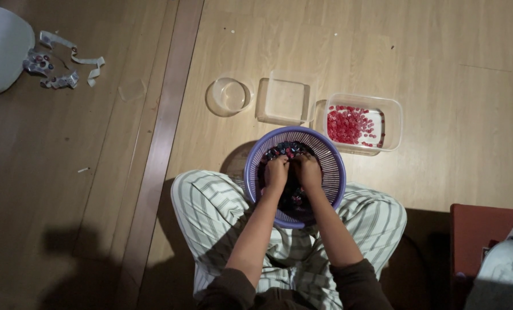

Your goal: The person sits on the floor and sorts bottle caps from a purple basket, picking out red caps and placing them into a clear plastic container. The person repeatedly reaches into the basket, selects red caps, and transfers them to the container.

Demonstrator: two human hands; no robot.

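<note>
— Where are the hands placed?

— Both are sunk into a purple slotted basket (332, 172) that is set on the wooden floor (440, 51) between the striped trouser knees (202, 209). The left hand (276, 172) and the right hand (307, 170) are held side by side, almost touching, over a heap of small dark and red beads (285, 150).

— Is anything gripped?

— The fingers of both hands are curled down into the beads; whether either grip is clamped on any bead cannot be told, since the fingertips are hidden.

— What is laid beyond the basket?

— Three clear containers are lined up in a row. A rectangular tub (392, 123) holding red beads (348, 125) is seen at the right, just beside the basket's rim. A square clear box (283, 100) is placed in the middle, and a round clear cup (232, 95) at the left.

— And further off?

— A white rounded object (4, 49) with crumpled strips (67, 66) beside it is seen at the far left. A red-brown piece of furniture (474, 235) is seen at the lower right.
</note>
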